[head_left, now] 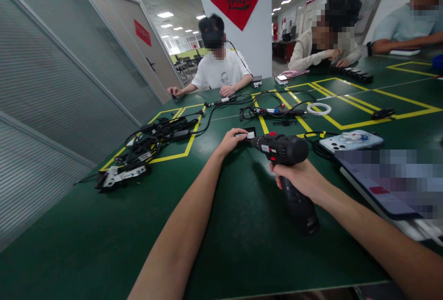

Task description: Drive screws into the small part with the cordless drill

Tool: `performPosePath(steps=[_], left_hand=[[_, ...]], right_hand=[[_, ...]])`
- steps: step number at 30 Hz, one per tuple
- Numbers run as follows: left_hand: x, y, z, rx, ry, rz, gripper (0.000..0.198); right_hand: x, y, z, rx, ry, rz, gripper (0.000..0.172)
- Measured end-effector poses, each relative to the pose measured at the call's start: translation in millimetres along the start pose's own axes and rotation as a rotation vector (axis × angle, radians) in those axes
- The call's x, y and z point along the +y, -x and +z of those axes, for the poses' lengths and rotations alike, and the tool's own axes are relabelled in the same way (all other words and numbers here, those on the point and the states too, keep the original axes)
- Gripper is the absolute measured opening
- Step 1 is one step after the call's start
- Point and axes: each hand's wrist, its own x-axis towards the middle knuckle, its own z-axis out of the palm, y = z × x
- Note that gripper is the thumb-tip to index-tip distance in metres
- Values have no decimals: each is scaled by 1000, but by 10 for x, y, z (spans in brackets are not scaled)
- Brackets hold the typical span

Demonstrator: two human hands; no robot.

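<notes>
In my right hand (290, 175) is a black cordless drill (282, 148) with red details, gripped round its handle. Its chuck points forward and left, at a small black piece with a white part (249, 135) on the table. My left hand (233, 141) steadies that piece, fingers and thumb closed on its left side. The tip of the drill reaches the piece or stops just short of it; I cannot tell which. The piece's exact kind is too small to make out.
Black cables and adapters (155, 136) lie heaped at the left. More cables and a pen-like tool (277, 112) lie ahead, beside a white ring (319, 109). A phone (353, 140) and a tablet-like screen (387, 184) are at the right. Several people sit across the green table (86, 240).
</notes>
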Motion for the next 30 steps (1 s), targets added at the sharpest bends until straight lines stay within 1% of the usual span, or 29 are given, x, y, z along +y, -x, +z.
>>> performPosePath(steps=[4,9,16,20,24,30], left_hand=[[-7,-1,3,5,3,-11,28],[-44,-9,4,9,28,18,29],[-25,-3,2,10,32,-4,29],[4,5,-2,0,21,1,28],[2,-1,-1,-4,22,0,27],[-58,-23,11,-2,47,6,27]], right_hand=[[34,-14,-5,6,-16,-8,7],[93,-46,-21,-18,-14,-27,9],[31,-16,-18,-21,-11,3,6],[8,0,-24,-10,2,18,7],[20,-7,-19,-10,-4,9,8],[50,-29,0,3,-34,-24,8]])
